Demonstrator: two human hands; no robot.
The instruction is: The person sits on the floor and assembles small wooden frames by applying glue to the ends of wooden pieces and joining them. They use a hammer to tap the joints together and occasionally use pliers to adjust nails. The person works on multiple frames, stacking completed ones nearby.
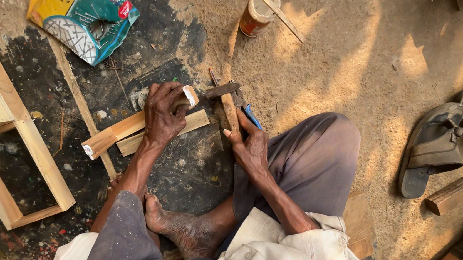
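1. Left hand (164, 113) is closed over the top of a wooden strip (131, 127), pressing it onto a second strip (190, 125) that lies beneath and alongside it on the dark, stained floor (195, 166). My bare foot (178, 228) sits close below them.
2. Right hand (249, 145) grips the wooden handle of a hammer (228, 99); its dark metal head points toward the left fingers and the white-tipped end of the upper strip.
3. Risk, as I judge it: the hammer head is very near the left fingertips, so a glancing move could catch them. The two strips only rest on each other and could skid apart on the gritty floor.
4. A blue object (253, 117) just beside the right hand is mostly covered; I cannot tell what it is.
5. Further out: a pale wooden frame (12, 144) cut by the left edge, an opened yellow-and-teal bag of nails (82, 14), and a tin (258, 12) with a stick across it.
6. Dark sandals (442, 143) lie well apart on the right; one is cropped.
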